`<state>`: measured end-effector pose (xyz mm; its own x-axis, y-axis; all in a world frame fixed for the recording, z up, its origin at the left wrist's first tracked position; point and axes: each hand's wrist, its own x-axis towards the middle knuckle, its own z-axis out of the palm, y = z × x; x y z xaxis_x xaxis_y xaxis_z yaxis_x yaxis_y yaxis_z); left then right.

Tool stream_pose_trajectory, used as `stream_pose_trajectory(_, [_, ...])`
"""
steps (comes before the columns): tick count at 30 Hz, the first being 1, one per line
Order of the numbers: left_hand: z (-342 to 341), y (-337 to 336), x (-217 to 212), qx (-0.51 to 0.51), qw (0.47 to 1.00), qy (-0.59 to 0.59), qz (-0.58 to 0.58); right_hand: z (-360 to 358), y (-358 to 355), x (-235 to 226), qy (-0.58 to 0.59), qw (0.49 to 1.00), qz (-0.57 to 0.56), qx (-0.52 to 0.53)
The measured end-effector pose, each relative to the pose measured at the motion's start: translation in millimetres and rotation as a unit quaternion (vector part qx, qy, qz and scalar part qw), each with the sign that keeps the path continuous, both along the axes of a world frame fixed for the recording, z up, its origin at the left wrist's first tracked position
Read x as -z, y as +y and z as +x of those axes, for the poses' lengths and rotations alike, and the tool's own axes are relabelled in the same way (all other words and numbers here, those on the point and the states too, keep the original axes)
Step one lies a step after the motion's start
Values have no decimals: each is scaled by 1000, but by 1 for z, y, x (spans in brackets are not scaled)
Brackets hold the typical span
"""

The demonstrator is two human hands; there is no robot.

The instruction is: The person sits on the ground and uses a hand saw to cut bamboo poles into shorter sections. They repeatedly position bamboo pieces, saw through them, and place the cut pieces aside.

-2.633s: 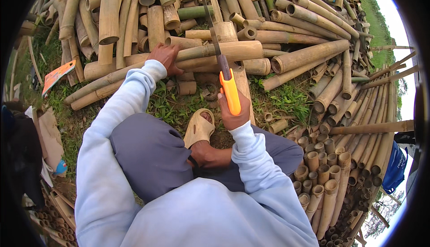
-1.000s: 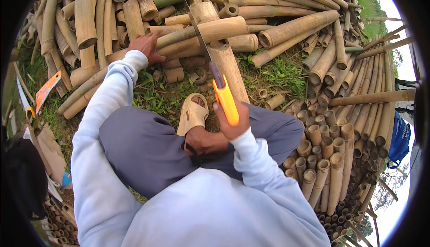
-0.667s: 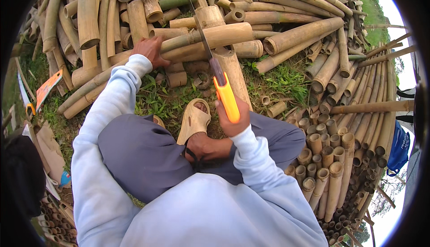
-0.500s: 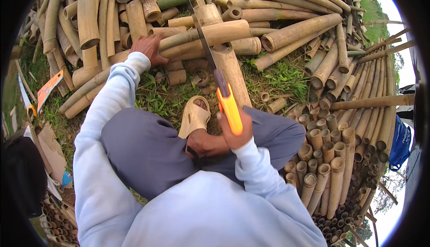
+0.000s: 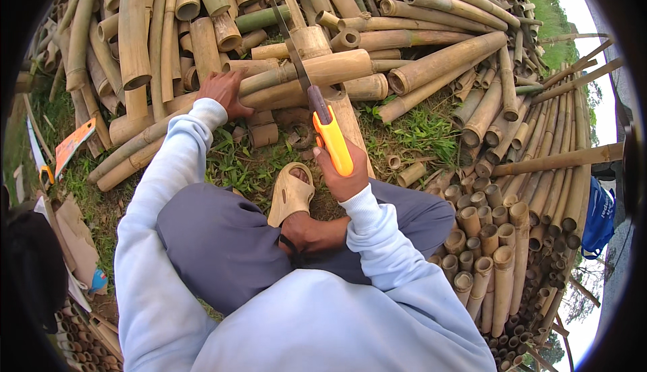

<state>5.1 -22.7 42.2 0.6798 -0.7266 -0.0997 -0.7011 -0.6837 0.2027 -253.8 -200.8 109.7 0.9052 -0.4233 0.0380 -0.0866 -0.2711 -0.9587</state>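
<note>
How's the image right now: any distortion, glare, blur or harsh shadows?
Head view: bamboo poles bend near the right rim, fisheye distortion; head view: sky at right is blown out to white; head view: light is soft, no harsh shadows evident on the grass; head view: saw handle and left hand look fairly sharp.

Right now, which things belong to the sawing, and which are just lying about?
Belong:
saw, in the right hand
bamboo pole beneath it, under the left hand

Apparently lying about:
spare saw
orange-and-white sheet
blue bag
</note>
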Motion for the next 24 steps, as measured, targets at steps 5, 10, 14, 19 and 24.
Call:
stream_pose_trajectory(5, [1, -4, -5, 5, 999, 12, 32, -4, 9, -5, 27, 999, 12, -26])
stream_pose_trajectory(10, [1, -7, -9, -6, 998, 35, 43, -3, 11, -7, 23, 995, 91, 17])
stream_pose_trajectory(14, [0, -3, -10, -2, 999, 35, 29, -6, 1, 9, 10, 1000, -25, 2])
stream_pose_trajectory(19, [0, -2, -9, -9, 999, 35, 24, -7, 0, 15, 8, 1000, -15, 7])
stream_pose_trajectory(24, [-3, -3, -9, -6, 999, 34, 25, -9, 3, 13, 13, 999, -35, 1])
